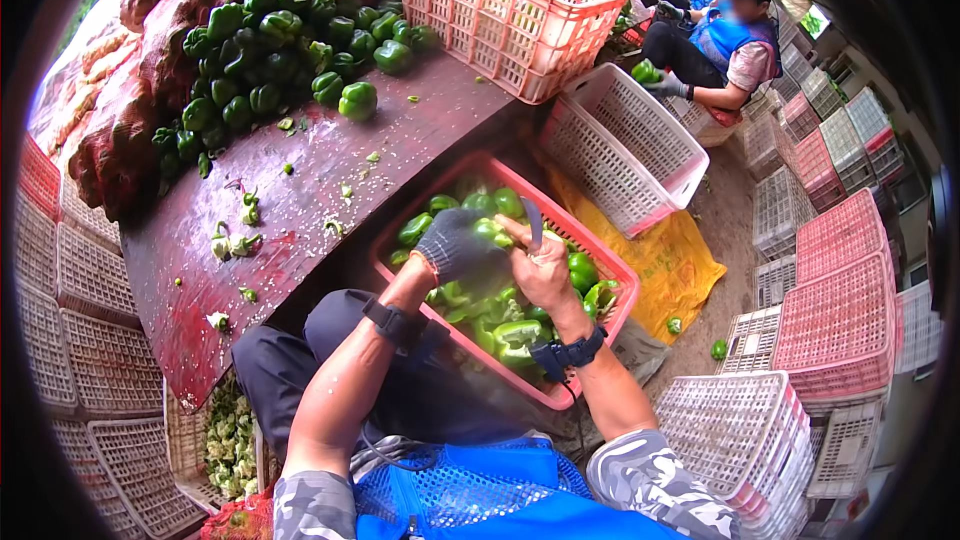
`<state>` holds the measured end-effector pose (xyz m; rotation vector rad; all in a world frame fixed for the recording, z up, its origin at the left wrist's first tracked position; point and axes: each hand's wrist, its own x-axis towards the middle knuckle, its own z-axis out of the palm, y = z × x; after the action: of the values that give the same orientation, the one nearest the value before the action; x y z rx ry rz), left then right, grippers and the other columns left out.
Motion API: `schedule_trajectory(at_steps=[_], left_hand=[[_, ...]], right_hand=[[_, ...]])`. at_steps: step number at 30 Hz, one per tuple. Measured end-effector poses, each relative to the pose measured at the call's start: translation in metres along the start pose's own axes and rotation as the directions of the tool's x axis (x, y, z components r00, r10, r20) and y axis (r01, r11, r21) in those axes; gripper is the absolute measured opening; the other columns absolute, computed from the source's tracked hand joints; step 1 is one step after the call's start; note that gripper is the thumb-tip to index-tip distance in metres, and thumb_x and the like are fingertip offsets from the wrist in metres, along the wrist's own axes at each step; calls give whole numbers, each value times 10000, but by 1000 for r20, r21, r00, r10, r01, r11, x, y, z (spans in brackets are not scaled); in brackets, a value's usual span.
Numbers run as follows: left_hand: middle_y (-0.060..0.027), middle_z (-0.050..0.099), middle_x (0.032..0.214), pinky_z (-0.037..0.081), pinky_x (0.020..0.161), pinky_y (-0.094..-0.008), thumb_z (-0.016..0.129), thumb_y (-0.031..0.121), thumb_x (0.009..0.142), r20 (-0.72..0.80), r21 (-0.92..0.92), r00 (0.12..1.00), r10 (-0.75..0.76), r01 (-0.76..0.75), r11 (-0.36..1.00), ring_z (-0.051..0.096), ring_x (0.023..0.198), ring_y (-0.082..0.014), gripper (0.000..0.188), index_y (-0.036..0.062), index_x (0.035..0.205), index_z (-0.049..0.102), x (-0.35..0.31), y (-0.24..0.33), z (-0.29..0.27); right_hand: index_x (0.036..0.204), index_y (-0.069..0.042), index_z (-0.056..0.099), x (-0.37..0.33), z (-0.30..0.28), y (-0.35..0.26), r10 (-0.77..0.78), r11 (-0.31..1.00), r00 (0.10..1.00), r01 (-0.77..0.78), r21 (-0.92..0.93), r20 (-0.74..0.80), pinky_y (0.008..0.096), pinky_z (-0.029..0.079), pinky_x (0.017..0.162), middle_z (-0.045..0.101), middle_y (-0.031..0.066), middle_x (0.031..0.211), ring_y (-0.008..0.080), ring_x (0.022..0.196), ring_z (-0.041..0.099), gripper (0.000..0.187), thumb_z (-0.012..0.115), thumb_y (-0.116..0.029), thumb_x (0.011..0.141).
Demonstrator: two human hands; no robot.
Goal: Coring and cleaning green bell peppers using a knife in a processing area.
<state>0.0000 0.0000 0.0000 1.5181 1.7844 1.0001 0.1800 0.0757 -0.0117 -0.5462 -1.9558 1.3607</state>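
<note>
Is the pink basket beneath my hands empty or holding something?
Not empty: green bell peppers and cut pepper pieces lie inside the pink basket; how deep, I can't tell.

Bright daylight, glare on tabletop (318,178), hazy centre, dark curved edges

Room over tabletop (395,155) (loose scraps (240,244)); pepper heap (270,50) bars rear.

Vegetable-processing shed: stacked plastic crates (835,310), mesh sacks (115,150), green pepper heap (265,50) on worktable (300,175).
</note>
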Motion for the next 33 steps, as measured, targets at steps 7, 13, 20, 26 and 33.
schedule_trajectory(at_steps=[7, 13, 20, 26, 33], left_hand=[[-188, 703, 807, 535, 666, -374, 727, 233, 803, 172, 153, 975, 142, -169, 974, 669, 678, -218, 313, -5, 1005, 722, 6, -22, 31], [-138, 678, 782, 529, 678, -365, 729, 182, 804, 249, -94, 964, -92, 119, 988, 636, 699, -213, 212, -5, 892, 686, 0, -8, 31], [-3, 703, 967, 539, 708, -297, 731, 2, 817, 216, -488, 976, 3, 105, 866, 626, 832, -101, 293, 29, 1102, 672, -4, -32, 36], [-58, 725, 900, 536, 714, -312, 669, 22, 829, 187, -430, 982, 24, 60, 901, 647, 819, -121, 190, -8, 1013, 705, -4, -39, 45], [-51, 711, 771, 527, 618, -329, 670, 87, 880, 155, -283, 987, -41, 84, 956, 641, 680, -127, 118, -8, 938, 713, -6, -25, 46]], right_hand=[[1285, -16, 667, -24, -23, -1, -43, 970, 996, 60, -237, 77, 306, 547, 872, 710, 169, 1163, 192, 947, 700, 485, 626, -2, 802], [1264, -72, 671, -10, -29, -8, -276, 781, 928, 369, -505, 251, 385, 584, 867, 680, 167, 1133, 319, 978, 698, 534, 726, -16, 736], [1141, -13, 678, -4, -17, 6, -394, 813, 895, 445, -376, 206, 402, 564, 742, 657, 157, 927, 340, 840, 674, 420, 664, 54, 727], [1100, 7, 697, -7, -24, 9, -296, 880, 921, 366, -302, 253, 405, 559, 790, 671, 180, 938, 345, 890, 669, 360, 666, -20, 743], [1039, -5, 724, -9, -25, 7, -163, 954, 979, 187, -236, 119, 382, 539, 712, 666, 171, 843, 296, 785, 666, 246, 671, -47, 803]])
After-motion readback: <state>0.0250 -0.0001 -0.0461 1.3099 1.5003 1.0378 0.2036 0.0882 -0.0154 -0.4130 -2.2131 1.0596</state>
